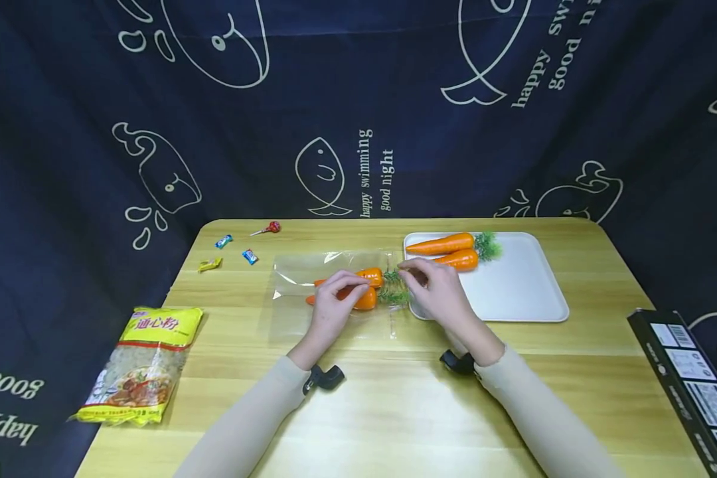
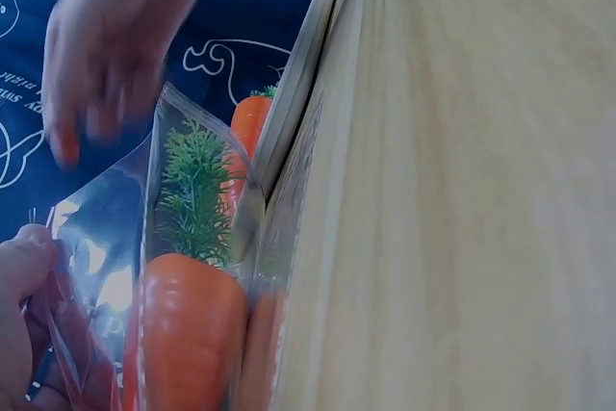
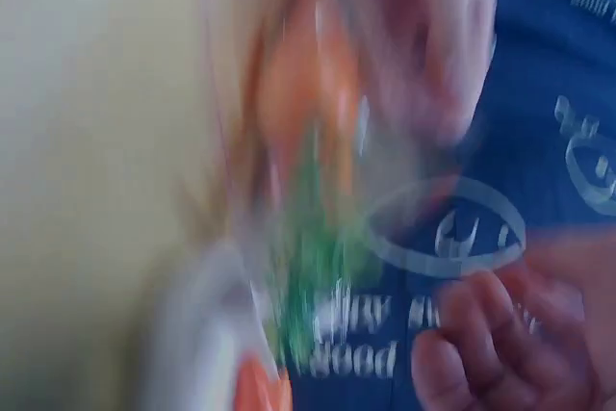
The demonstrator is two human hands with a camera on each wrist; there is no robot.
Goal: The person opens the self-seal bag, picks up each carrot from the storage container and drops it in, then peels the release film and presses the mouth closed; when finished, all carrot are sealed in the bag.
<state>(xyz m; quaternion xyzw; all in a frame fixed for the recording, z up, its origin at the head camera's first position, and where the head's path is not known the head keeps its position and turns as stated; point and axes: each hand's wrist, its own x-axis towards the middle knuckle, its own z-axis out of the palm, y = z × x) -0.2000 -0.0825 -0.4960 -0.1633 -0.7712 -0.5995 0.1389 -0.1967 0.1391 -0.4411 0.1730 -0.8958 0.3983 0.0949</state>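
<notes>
Two orange carrots with green tops lie inside a clear plastic bag (image 1: pixel 293 318) on the table; the front carrot (image 2: pixel 192 334) bulges near the bag's mouth. My left hand (image 1: pixel 334 299) is over the carrots and pinches the bag's upper film between thumb and fingers, lifting it off them in the left wrist view. By the leafy tops at the bag's right end is my right hand (image 1: pixel 435 287), its fingers loosely bent, with nothing seen between them. That hand (image 2: pixel 111 64) hangs apart from the film in the left wrist view. The right wrist view is blurred.
A white tray (image 1: pixel 514 292) with two more carrots (image 1: pixel 439 244) stands right of the bag. Several wrapped candies (image 1: pixel 249 256) and a lollipop (image 1: pixel 273 227) lie at the back left. A yellow pasta bag (image 1: pixel 149 365) sits on the left, a black box (image 1: pixel 681 378) at the right edge.
</notes>
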